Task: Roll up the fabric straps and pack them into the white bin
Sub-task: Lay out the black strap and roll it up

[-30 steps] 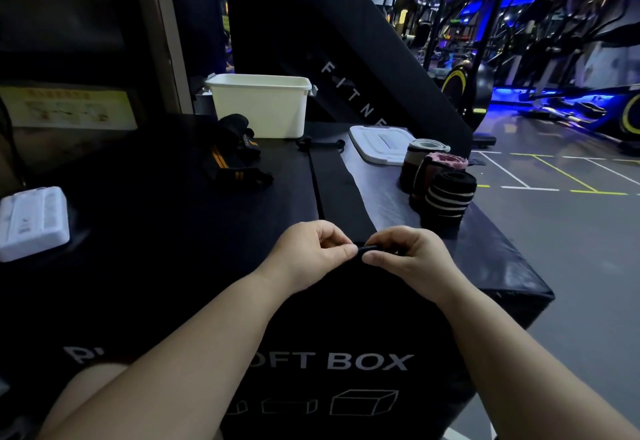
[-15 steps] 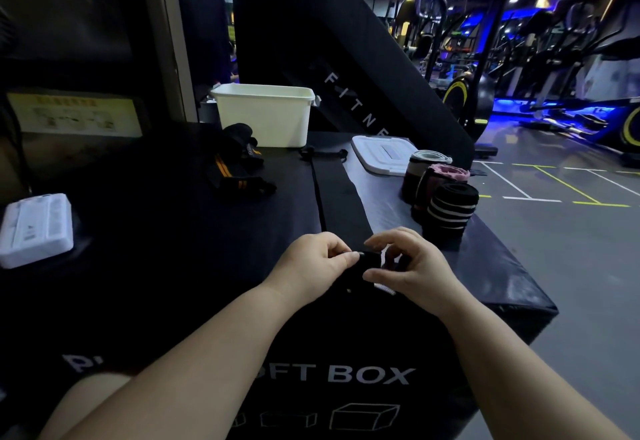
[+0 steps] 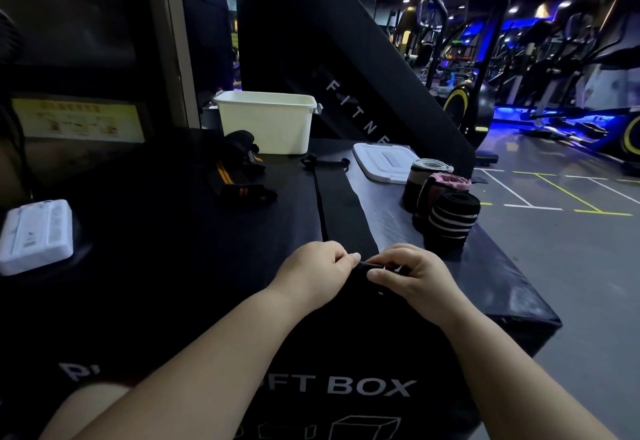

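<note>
A long black fabric strap [image 3: 341, 207] lies flat on the black soft box [image 3: 156, 232], running from near the white bin [image 3: 266, 124] toward me. My left hand [image 3: 315, 275] and my right hand [image 3: 414, 277] both pinch its near end, which is curled into a small roll between the fingertips. Three rolled straps stand at the right: a black one with white stripes [image 3: 452, 223], a pink-edged one [image 3: 441, 190] and a grey-topped one [image 3: 420, 178]. A black strap with orange stripes [image 3: 235, 176] lies loose left of the bin.
The bin's white lid [image 3: 384, 161] lies flat to the right of the bin. A white flat device [image 3: 36, 235] sits at the box's left edge. A black slanted machine panel rises behind the bin. The box's right edge drops to the gym floor.
Both hands stay on the strap's near end, working the small roll. The right fingers, spread apart half a second ago, have closed back over it.
</note>
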The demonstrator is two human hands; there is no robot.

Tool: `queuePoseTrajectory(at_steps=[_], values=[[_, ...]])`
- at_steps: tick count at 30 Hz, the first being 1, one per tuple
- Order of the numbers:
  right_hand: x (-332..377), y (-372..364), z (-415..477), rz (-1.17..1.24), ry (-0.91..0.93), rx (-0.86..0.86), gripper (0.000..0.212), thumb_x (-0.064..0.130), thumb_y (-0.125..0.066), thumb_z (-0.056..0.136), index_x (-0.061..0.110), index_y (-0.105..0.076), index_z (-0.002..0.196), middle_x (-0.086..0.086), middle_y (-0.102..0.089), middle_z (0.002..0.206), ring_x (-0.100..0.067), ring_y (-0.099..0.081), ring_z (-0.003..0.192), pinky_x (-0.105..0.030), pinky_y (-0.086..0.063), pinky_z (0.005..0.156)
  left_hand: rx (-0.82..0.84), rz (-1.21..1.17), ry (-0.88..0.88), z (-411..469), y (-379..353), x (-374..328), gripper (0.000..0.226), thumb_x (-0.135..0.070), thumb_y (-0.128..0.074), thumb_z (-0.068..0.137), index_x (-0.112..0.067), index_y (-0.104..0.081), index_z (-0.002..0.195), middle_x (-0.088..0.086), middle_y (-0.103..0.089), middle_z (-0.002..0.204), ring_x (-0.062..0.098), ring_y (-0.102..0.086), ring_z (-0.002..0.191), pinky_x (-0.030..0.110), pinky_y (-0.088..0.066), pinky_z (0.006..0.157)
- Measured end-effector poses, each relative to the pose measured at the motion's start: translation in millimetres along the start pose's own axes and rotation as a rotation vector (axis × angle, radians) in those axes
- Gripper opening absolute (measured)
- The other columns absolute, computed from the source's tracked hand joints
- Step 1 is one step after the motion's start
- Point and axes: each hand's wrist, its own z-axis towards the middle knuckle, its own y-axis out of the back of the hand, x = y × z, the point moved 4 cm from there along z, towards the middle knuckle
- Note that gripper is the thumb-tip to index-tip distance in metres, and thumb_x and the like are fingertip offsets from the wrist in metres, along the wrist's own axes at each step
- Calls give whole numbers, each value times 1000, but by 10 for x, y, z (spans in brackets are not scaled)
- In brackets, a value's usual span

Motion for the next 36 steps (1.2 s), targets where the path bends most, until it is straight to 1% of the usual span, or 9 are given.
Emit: queuePoseTrajectory(at_steps=[5, 8, 15, 20, 23, 27, 31, 34, 36], values=[[-1, -11, 35, -2, -5, 10, 26, 21, -77, 82, 46, -70, 74, 12, -69, 83, -2, -63, 79, -12, -43, 71, -169, -115, -180, -52, 9, 37, 13, -37, -61, 91, -27, -63, 97, -12, -54, 91, 2, -52, 81, 14, -39, 71], [0, -15, 59, 4, -35, 12, 19, 22, -75, 83, 39, -71, 76, 7, -71, 84, 0, -62, 77, -10, -43, 70, -103, -146, -245, -76, 29, 62, 7, -33, -65, 89, -30, -68, 96, -13, -60, 92, -2, -55, 86, 9, -38, 73], [-43, -44, 91, 10, -115, -19, 12, 27, -72, 85, 33, -72, 75, 9, -70, 82, 4, -62, 77, -9, -43, 69, -70, -169, -201, -58, 23, 87, 6, -29, -68, 88, -29, -70, 93, -14, -62, 91, -2, -56, 87, 12, -40, 76], [-37, -53, 57, -16, -59, -59, 16, 26, -72, 86, 42, -70, 83, 11, -66, 87, 2, -60, 82, -9, -42, 71, -76, -183, -126, -4, 1, 67, 10, -30, -63, 92, -30, -68, 84, -10, -64, 90, 3, -59, 87, 14, -42, 74], [-46, -49, 10, 83, -30, -41, 33, 17, -80, 79, 43, -68, 96, 11, -64, 88, -2, -56, 74, -12, -43, 69, -83, -170, -65, 25, -10, 84, 16, -33, -59, 94, -24, -70, 87, -7, -64, 86, 10, -59, 86, 21, -43, 74], [-56, -68, 26, 44, -29, -12, 37, 14, -85, 72, 42, -69, 90, 22, -62, 85, -2, -53, 70, -15, -43, 69, -93, -93, -40, 50, 28, 64, 26, -35, -56, 96, -16, -70, 87, -6, -50, 94, 11, -51, 90, 23, -35, 77], [-44, -54, 24, 5, -40, -6, 33, 23, -86, 70, 44, -69, 88, 23, -64, 80, 0, -55, 69, -11, -41, 66, -40, 30, 17, 69, 9, 33, 45, -40, -47, 99, -16, -49, 61, -1, -45, 91, 22, -53, 95, 27, -33, 73], [-13, -36, 33, -66, 16, 4, 37, 29, -89, 64, 46, -68, 88, 16, -64, 97, -1, -60, 90, -10, -43, 74, -30, 72, 23, 61, -8, 2, 45, -38, -44, 101, -20, -40, 60, -2, -41, 89, 25, -50, 103, 29, -34, 78], [-9, -40, 34, -82, 20, 2, 39, 28, -90, 64, 46, -67, 90, 15, -64, 95, -1, -60, 91, -10, -42, 75, -34, 89, 16, 67, -6, -7, 43, -38, -44, 101, -17, -40, 63, -2, -40, 88, 27, -50, 105, 31, -35, 82]])
